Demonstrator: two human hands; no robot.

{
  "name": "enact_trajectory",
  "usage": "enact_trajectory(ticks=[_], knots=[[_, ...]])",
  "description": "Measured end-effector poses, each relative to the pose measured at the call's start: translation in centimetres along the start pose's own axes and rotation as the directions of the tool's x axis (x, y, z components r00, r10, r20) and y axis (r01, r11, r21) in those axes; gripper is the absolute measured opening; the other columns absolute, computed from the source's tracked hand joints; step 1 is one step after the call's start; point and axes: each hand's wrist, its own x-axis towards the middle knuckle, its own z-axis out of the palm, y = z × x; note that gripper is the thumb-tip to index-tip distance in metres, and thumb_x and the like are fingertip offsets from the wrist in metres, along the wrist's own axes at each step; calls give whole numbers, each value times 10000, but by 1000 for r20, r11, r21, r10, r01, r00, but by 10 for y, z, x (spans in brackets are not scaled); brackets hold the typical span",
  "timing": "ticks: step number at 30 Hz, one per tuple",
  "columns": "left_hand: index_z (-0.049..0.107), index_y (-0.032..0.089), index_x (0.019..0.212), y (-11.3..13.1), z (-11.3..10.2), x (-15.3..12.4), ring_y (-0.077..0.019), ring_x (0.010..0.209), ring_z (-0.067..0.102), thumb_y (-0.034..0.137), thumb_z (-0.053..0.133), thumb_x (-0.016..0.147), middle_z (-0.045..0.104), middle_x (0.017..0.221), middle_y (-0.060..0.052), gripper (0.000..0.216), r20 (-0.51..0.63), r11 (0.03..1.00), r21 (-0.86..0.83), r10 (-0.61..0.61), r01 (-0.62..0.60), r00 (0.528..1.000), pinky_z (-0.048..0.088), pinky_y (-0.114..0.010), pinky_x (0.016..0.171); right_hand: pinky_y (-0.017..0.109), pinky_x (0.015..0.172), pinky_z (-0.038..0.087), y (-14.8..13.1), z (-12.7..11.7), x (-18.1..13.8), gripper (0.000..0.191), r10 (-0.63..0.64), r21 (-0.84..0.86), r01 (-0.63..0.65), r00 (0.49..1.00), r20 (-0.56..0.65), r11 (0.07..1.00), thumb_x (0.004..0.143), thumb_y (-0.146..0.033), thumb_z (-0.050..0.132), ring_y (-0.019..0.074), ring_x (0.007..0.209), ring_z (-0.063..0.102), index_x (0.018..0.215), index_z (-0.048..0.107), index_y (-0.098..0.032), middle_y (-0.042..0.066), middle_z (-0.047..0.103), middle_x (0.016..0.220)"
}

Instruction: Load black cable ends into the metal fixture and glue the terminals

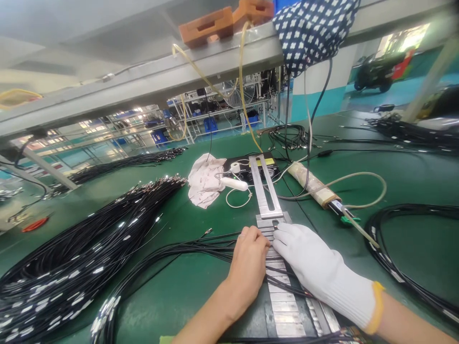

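Note:
My bare left hand rests on a metal slotted fixture, its fingers curled and pinching thin black cables that lie across the fixture's grooves. My right hand, in a white glove with a yellow cuff, lies beside it on the same fixture. Its fingers press down on the cables near the fixture's upper slots. The two hands' fingertips nearly touch.
A large bundle of black cables fills the left of the green bench. A soldering iron lies right of the fixture, with a coiled black cable beyond. A crumpled cloth and a control box sit behind.

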Motion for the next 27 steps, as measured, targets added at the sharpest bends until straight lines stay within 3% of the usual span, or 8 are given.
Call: enact_trajectory(ticks=[6, 11, 16, 19, 22, 27], knots=[[664, 54, 1094, 13, 0, -11, -289, 982, 583, -38, 475, 854, 639, 1048, -139, 319, 174, 918, 353, 126, -181, 977, 536, -422, 901, 440, 1055, 490, -15, 25, -1, 617, 87, -1, -87, 995, -43, 996, 664, 117, 413, 303, 1159, 627, 1107, 706, -197, 138, 705, 1156], [670, 83, 1077, 14, 3, -8, -273, 939, 604, -44, 454, 835, 654, 1013, -131, 348, 217, 849, 457, 182, -265, 959, 551, -375, 849, 441, 1046, 510, -13, 23, -5, 595, 31, -131, -37, 998, -48, 991, 699, 98, 420, 290, 1158, 637, 1139, 702, -187, 140, 702, 1191], [673, 92, 1055, 7, -3, -7, -254, 913, 608, -88, 408, 809, 665, 998, -121, 404, 166, 923, 315, 174, -220, 971, 542, -361, 850, 468, 966, 558, -13, 2, -4, 488, -47, -168, 26, 991, -123, 985, 742, 33, 450, 313, 1105, 661, 1111, 722, -136, 181, 709, 1168], [683, 152, 1012, -4, -7, -6, -225, 917, 591, -100, 363, 821, 657, 1010, -82, 450, 87, 975, 109, 184, -193, 979, 533, -341, 836, 488, 973, 551, -10, -15, 0, 436, -45, -16, 43, 985, -168, 999, 839, -53, 431, 300, 1108, 654, 1150, 716, -161, 158, 705, 1188], [693, 162, 1015, -14, -7, -5, -211, 921, 576, -66, 352, 893, 650, 1008, -65, 429, 30, 983, -33, 180, -179, 983, 524, -333, 844, 487, 1004, 531, 3, -24, 5, 410, 42, 102, -21, 977, -208, 995, 886, -90, 409, 283, 1145, 632, 1128, 724, -189, 128, 707, 1194], [687, 132, 1083, -21, -2, -3, -224, 943, 562, -23, 369, 941, 651, 1042, -82, 381, -38, 986, -50, 160, -162, 986, 524, -366, 870, 510, 994, 535, 33, -18, 8, 370, 209, 166, -167, 934, -289, 972, 919, -129, 408, 282, 1104, 656, 1071, 738, -196, 113, 726, 1148]])
